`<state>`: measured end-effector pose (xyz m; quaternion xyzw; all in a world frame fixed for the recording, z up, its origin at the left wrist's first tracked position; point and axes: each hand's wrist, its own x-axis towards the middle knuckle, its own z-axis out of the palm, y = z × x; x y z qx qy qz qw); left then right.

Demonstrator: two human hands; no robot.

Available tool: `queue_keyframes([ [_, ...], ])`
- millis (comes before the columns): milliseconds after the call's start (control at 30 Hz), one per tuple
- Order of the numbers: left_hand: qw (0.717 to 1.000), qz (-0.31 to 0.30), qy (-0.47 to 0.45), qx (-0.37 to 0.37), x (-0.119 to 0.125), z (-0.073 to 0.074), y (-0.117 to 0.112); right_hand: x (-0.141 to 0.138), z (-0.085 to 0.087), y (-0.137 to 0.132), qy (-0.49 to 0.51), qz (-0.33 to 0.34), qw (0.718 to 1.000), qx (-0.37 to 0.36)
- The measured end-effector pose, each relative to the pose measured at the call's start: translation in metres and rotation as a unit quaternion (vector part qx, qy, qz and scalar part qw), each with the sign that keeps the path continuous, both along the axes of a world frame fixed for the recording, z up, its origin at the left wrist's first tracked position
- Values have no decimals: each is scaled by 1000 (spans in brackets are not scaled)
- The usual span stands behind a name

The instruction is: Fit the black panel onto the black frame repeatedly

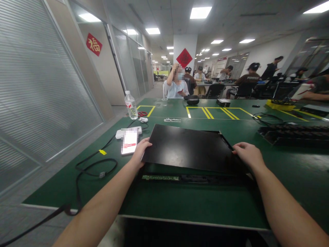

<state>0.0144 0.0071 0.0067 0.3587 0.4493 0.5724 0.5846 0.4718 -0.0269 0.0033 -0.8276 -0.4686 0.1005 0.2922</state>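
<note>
A flat black panel (187, 147) lies slightly raised over a black chassis on the green table (180, 202). At the near edge a green circuit strip (160, 177) shows under it. My left hand (140, 152) grips the panel's left edge, fingers curled round it. My right hand (248, 154) holds the panel's right near corner, fingers bent over the edge.
A phone (129, 142) and a white power strip (120, 133) lie left of the panel, with black cables (96, 168) trailing off the table. A water bottle (131, 105), red scissors (142, 113) and a black tray (295, 133) stand farther off. Several people sit at the back tables.
</note>
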Motion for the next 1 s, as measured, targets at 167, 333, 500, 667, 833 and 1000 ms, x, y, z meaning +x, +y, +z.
queue_keyframes([
  [167, 999, 21, 28, -1, 1, 0, -1, 5, -4, 1, -8, 11, 1000, -6],
  [333, 998, 23, 55, -9, 3, 2, -3, 6, -6, 2, -26, 14, 999, -20],
  [500, 996, 27, 82, -11, 3, 1, -3, 8, -8, 5, -23, 26, 999, -29],
  [667, 996, 24, 86, -4, 2, -2, -1, 9, -10, 7, -25, 38, 998, -37],
  [833, 996, 22, 90, -9, 0, -6, 3, 5, -9, 7, -100, 60, 992, -52],
  [1000, 997, 21, 76, -5, 0, -9, 4, -3, -6, 7, -140, 68, 986, -65],
])
